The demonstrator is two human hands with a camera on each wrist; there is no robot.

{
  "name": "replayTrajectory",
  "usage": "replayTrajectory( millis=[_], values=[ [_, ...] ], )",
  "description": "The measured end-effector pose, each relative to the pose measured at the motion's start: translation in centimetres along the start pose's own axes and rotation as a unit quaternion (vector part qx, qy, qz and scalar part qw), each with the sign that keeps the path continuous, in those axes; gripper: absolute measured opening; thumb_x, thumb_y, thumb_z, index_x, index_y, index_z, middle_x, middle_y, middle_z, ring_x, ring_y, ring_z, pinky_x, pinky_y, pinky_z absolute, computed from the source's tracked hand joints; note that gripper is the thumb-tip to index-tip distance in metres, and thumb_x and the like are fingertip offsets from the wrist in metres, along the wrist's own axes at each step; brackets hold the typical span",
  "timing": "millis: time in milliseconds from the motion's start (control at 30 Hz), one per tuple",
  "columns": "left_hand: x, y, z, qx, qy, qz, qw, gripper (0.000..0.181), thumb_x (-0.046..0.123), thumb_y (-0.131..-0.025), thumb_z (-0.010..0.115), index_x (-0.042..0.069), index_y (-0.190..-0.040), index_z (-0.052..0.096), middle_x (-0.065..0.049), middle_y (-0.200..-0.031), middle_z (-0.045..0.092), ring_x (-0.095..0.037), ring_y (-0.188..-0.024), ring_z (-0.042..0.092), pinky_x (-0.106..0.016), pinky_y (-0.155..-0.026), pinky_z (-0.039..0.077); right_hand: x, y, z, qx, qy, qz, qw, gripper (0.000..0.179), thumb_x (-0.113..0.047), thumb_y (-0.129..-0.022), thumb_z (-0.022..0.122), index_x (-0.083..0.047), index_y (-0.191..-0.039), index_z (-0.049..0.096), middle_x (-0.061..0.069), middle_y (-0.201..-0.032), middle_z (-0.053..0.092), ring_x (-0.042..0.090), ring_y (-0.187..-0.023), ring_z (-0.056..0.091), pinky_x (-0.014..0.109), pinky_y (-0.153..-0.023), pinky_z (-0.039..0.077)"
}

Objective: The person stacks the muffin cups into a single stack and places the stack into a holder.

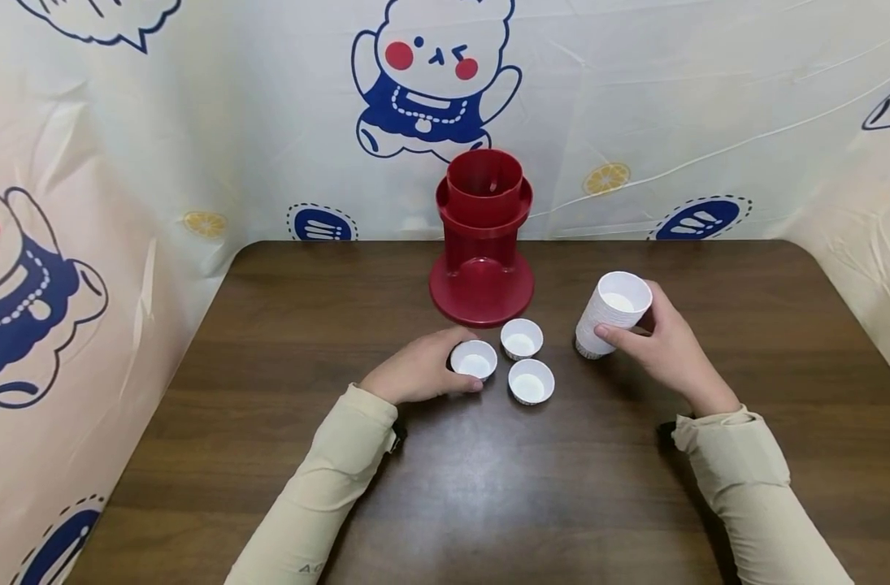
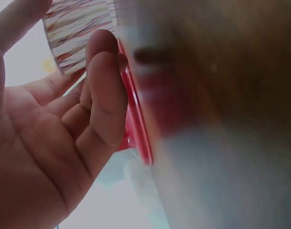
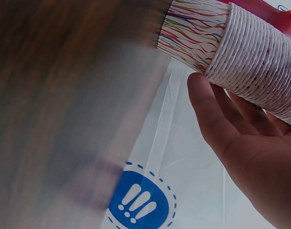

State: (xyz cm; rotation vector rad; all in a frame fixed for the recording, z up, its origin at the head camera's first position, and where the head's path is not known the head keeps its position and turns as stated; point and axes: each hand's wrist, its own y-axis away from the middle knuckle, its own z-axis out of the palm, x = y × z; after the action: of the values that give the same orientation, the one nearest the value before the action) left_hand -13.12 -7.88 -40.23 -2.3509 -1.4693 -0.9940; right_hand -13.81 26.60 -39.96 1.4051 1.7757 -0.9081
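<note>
My left hand (image 1: 426, 370) has its thumb and fingers around a small white paper cup (image 1: 474, 360) on the table. In the left wrist view, that cup's side shows wavy coloured lines, with the left hand's fingers against it. Just right of it, two more small paper cups sit close together, one cup (image 1: 521, 339) behind the other cup (image 1: 531, 382). My right hand (image 1: 660, 345) grips a tall stack of nested paper cups (image 1: 611, 317), mouths upward. Its lowest cup (image 3: 193, 36) has the same wavy lines. Whether the stack's base touches the table is hard to tell.
Behind the small cups, a red stand (image 1: 481, 284) with a round base and an open tube on top stands near the back of the brown wooden table (image 1: 269, 455). A printed white curtain (image 1: 269, 106) hangs behind and along the sides.
</note>
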Motion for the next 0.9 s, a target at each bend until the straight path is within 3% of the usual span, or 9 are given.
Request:
replayTrajectory(
  millis=[267, 400, 533, 667, 900],
  values=[
    [-0.3, 0.2, -1.4, 0.027, 0.053, 0.012, 0.9981, 0.050, 0.038, -0.086, 0.081, 0.023, -0.127, 0.056, 0.003, -0.107, 0.063, -0.015, -0.096, 0.059, -0.036, -0.086, 0.049, 0.0, 0.1, 0.0, 0.005, -0.003, -0.009, 0.9999, 0.066, -0.018, -0.090, 0.079, -0.001, -0.141, 0.042, 0.015, -0.125, 0.056, 0.016, -0.109, 0.055, 0.018, -0.090, 0.044],
    [-0.1, 0.4, -1.9, 0.053, 0.078, 0.017, 0.9954, 0.054, 0.045, -0.086, 0.080, 0.028, -0.131, 0.056, 0.007, -0.111, 0.062, -0.013, -0.101, 0.058, -0.037, -0.089, 0.049, 0.1, 0.0, 0.0, 0.003, -0.002, -0.007, 1.0000, 0.066, -0.019, -0.090, 0.079, -0.002, -0.142, 0.041, 0.015, -0.126, 0.056, 0.020, -0.111, 0.055, 0.024, -0.092, 0.045],
    [0.2, 0.3, -2.6, 0.081, 0.083, 0.031, 0.9928, 0.055, 0.043, -0.086, 0.080, 0.026, -0.133, 0.057, 0.006, -0.121, 0.058, -0.015, -0.109, 0.055, -0.038, -0.093, 0.048, 0.2, -0.1, 0.1, 0.001, -0.003, -0.002, 1.0000, 0.068, -0.020, -0.090, 0.079, -0.002, -0.143, 0.040, 0.016, -0.127, 0.055, 0.027, -0.115, 0.055, 0.030, -0.094, 0.046],
    [0.7, 0.1, -3.4, 0.106, 0.093, 0.037, 0.9894, 0.061, 0.036, -0.086, 0.082, 0.019, -0.138, 0.057, 0.001, -0.125, 0.057, -0.020, -0.107, 0.054, -0.038, -0.089, 0.050, 0.2, -0.1, 0.1, 0.001, -0.006, 0.000, 1.0000, 0.068, -0.021, -0.091, 0.078, -0.002, -0.143, 0.040, 0.017, -0.127, 0.055, 0.030, -0.117, 0.055, 0.029, -0.093, 0.045],
    [2.8, -1.1, -4.0, 0.137, 0.149, 0.064, 0.9772, 0.069, 0.034, -0.084, 0.084, 0.024, -0.144, 0.052, 0.004, -0.131, 0.057, -0.019, -0.108, 0.053, -0.038, -0.087, 0.050, 0.3, -0.1, 0.0, -0.002, -0.003, 0.006, 1.0000, 0.069, -0.023, -0.090, 0.079, -0.002, -0.144, 0.039, 0.018, -0.129, 0.054, 0.033, -0.117, 0.055, 0.029, -0.093, 0.046]
  ],
)
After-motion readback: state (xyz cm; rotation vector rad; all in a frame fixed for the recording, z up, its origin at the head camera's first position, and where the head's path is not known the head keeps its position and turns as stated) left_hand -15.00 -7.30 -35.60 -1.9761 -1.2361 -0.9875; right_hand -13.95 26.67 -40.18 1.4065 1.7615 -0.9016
